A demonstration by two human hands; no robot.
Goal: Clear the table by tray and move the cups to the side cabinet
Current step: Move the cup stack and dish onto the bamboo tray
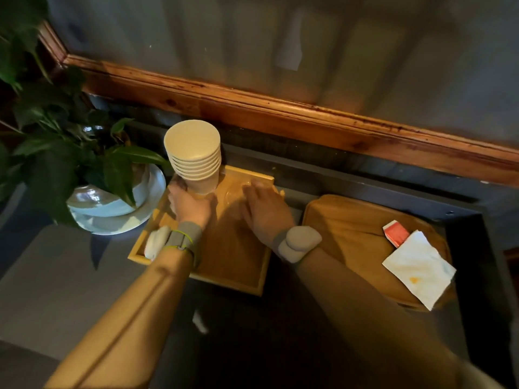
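A stack of several cream paper cups [193, 155] stands upright at the far left corner of a wooden tray [236, 259]. My left hand [191, 204] is closed around the base of the stack. My right hand [264, 209] lies over the far part of the tray, fingers spread, touching something clear and shiny there that I cannot make out. A crumpled white napkin [156, 244] lies at the tray's near left edge, partly behind my left wrist.
A potted green plant [84, 175] in a pale bowl stands just left of the tray. To the right sits a tan cushioned seat [351, 237] bearing a white napkin [418, 269] and a small red-and-white packet [396, 233]. A wooden rail [280, 110] runs along the wall behind.
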